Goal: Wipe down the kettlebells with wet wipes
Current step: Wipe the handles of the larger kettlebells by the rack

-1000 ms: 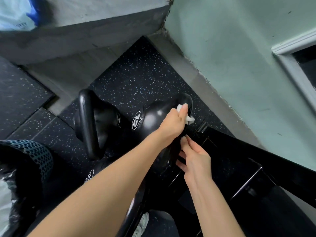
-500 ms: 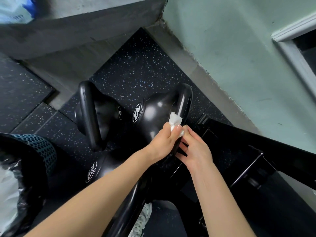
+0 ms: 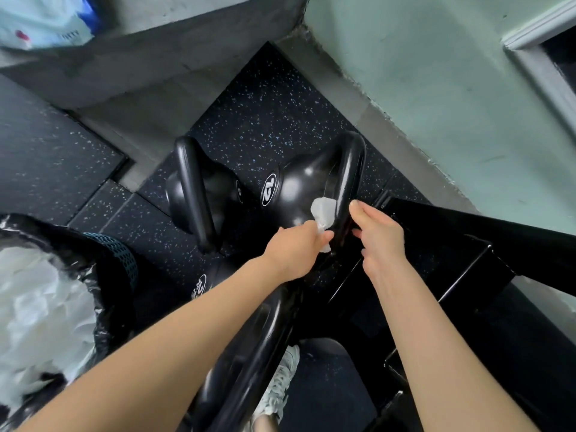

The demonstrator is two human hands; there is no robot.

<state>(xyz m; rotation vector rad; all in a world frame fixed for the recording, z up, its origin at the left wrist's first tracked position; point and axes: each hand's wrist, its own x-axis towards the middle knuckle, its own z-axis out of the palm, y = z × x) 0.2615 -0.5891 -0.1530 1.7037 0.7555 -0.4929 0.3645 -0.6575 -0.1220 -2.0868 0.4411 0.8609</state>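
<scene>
**Wipe at the handle of the far-right kettlebell**

- Left hand (image 3: 296, 251): fingers pinched round a crumpled white wet wipe (image 3: 323, 212). The wipe is pressed where the thick looped handle (image 3: 352, 169) meets the body of the glossy black kettlebell marked 12 (image 3: 296, 185).
- Right hand (image 3: 378, 236): holds nothing. Fingers relaxed and lightly bent just right of the handle, thumb pointing far. Whether the fingertips touch the handle cannot be told.
- That kettlebell stands on the dark speckled rubber floor mat (image 3: 265, 113), near the pale green wall (image 3: 436, 88).
- A second black kettlebell (image 3: 193, 188) stands just to its left. A third, also marked 12 (image 3: 249, 353), is nearest, under the left forearm.
- A black metal rack (image 3: 467, 263) is close on the right.
- A bin with a black liner (image 3: 106, 263) is near left, with white waste inside.

Step, as judged: the handle's near end is being wiped. The loop's far end and the other two bells may yet need doing.

Risks:
- The wipe is small and bunched. A hard stroke along the curved handle could pull it from the pinch and drop it on the mat.
- Bunched so, it covers little, so the handle's underside and the right side facing the rack may be missed.
- A damp glossy handle is slick, so a steadying right hand could slide.
- A sideways push could rock the bell toward the rack and trap the right fingers between them.
</scene>
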